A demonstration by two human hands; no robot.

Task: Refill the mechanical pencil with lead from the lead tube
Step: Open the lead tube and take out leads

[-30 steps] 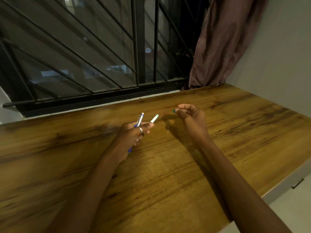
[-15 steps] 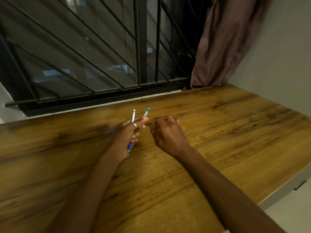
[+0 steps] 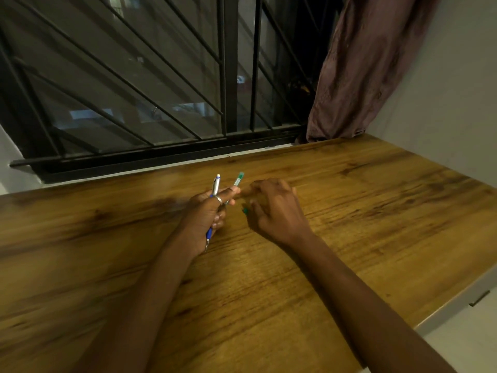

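The left hand (image 3: 207,216) grips both the mechanical pencil (image 3: 215,187) and the lead tube (image 3: 237,179), fingers closed around them, above the counter (image 3: 349,211). Both items point up and away, eraser end and green tube end uppermost. The right hand (image 3: 271,208) is curled just beside the left; whether its fingers pinch anything cannot be determined, though a small green piece (image 3: 245,210) shows at the thumb. Leads are probably light, thin and brittle: pinch one near mid-length, with minimal pressure. The pencil barrel is rigid; hold it at the grip section.
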